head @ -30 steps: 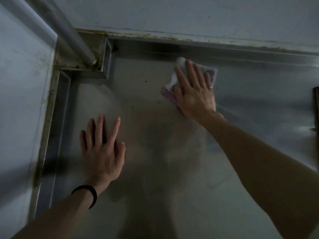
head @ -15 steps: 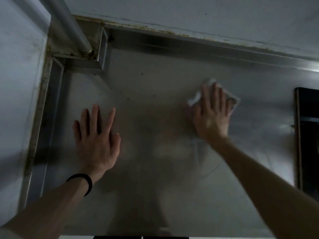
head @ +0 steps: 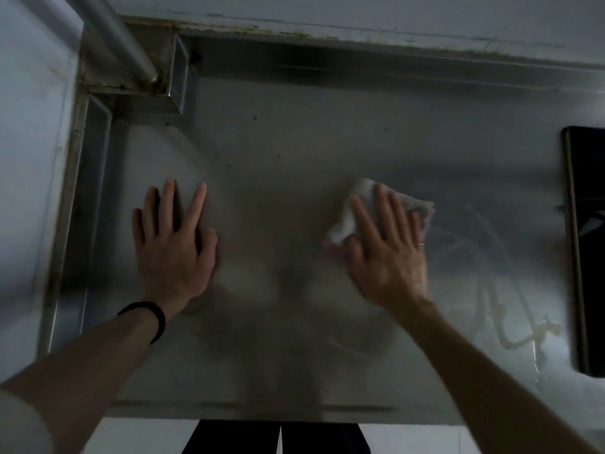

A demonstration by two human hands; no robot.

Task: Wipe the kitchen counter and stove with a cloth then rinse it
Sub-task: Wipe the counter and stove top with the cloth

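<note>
A steel counter [head: 288, 152] fills the view. On its middle right lies a folded white cloth [head: 353, 208] with a pink edge. My right hand [head: 386, 244] presses flat on the cloth with straight, spread fingers and covers most of it. My left hand [head: 173, 237] rests flat on the bare counter to the left, fingers straight, holding nothing. A black band sits on that wrist. The black edge of the stove [head: 584, 250] shows at the far right.
A grey pipe [head: 121, 44] comes down into a boxed steel corner at the back left. Walls close the back and left sides. Wet wipe streaks [head: 491, 290] mark the counter near the stove. The counter's front edge [head: 262, 411] runs along the bottom.
My right hand slid the cloth from the back of the counter toward the front and right. My left hand stayed flat in place. More of the stove edge came into view.
</note>
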